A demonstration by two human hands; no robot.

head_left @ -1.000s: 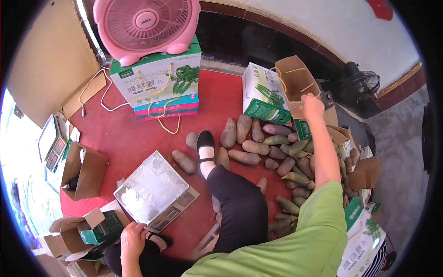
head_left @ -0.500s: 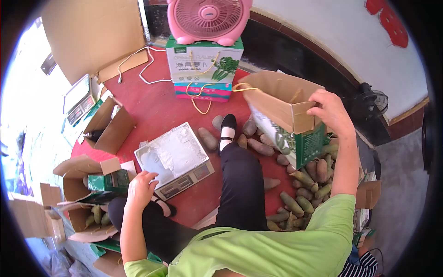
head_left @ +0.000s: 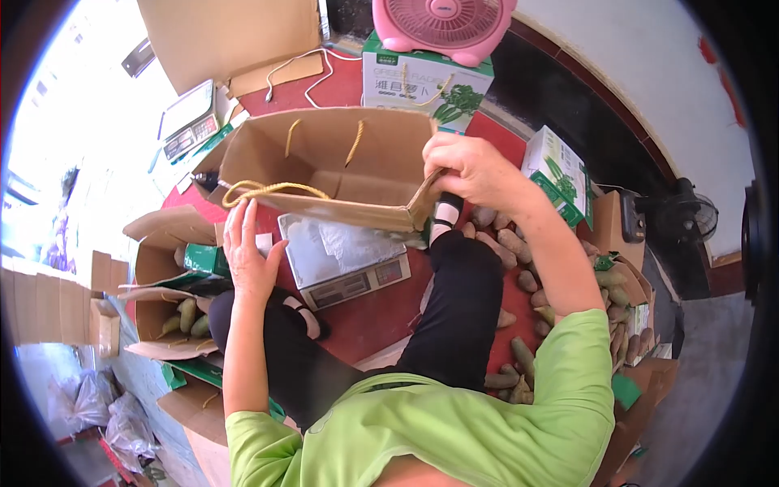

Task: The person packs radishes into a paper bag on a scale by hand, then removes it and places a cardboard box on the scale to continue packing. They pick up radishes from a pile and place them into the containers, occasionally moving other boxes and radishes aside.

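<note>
- Far left edge of the red floor (head_left: pixel 365 321): a couple of open cardboard boxes (head_left: pixel 154 268) with greenish roots inside, half cut off by the frame.
- The left hand (head_left: pixel 250 252) is spread flat with loose fingers. It seems to rest against the left end of the big brown cardboard carton (head_left: pixel 324 162), by its yellow rope handle (head_left: pixel 260 191), propping rather than gripping.
- The carton hangs in the air, open side facing up at the camera, just over the silver-topped digital scale (head_left: pixel 345 256) mid-floor.
- The right hand (head_left: pixel 466 170) is clamped on the carton's right end flap.
- My guess: the carton is being brought onto the scale. The next move needs it lowered level and square on the pan.
- The carton hides the back of the scale and the display is unreadable. The pile of brown-green roots (head_left: pixel 519 243) on the right is partly behind the arm.
</note>
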